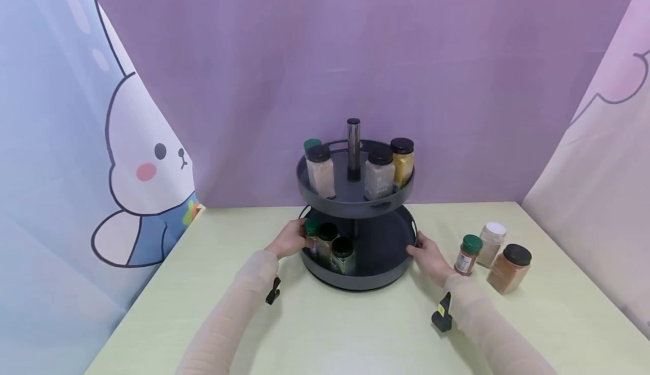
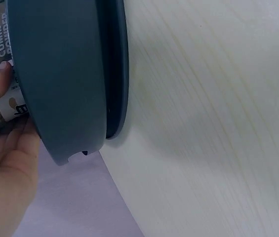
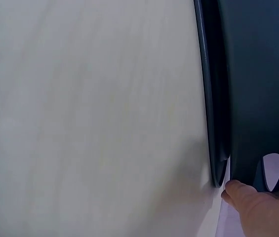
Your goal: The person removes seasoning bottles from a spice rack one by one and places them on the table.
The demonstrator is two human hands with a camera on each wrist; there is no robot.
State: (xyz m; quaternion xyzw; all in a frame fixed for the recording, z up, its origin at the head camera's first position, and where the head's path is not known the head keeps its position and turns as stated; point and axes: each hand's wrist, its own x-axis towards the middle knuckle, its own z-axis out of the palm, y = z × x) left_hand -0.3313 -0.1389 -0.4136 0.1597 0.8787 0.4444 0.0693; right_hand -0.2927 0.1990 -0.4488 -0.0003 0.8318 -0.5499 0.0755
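A dark two-tier round rack (image 1: 355, 282) stands on the table. On its lower tier, at the left, are a green-lidded jar (image 1: 311, 228) and two black-lidded jars (image 1: 326, 239). My left hand (image 1: 290, 238) reaches over the left rim and holds the green-lidded jar (image 2: 10, 104), thumb on one side and fingers on the other. At the right, my right hand (image 1: 430, 257) grips the lower tier's rim beside a handle cutout; its thumb and fingers lie at the wall (image 3: 262, 98). Part of each hand's fingers is hidden.
The upper tier (image 1: 350, 210) carries several jars around a central post (image 1: 354, 149). Right of the rack, on the table (image 1: 325, 330), stand a green-lidded jar (image 1: 466, 256), a white-lidded jar (image 1: 491, 245) and a black-lidded jar (image 1: 509, 270). A purple cloth (image 1: 254, 82) hangs behind.
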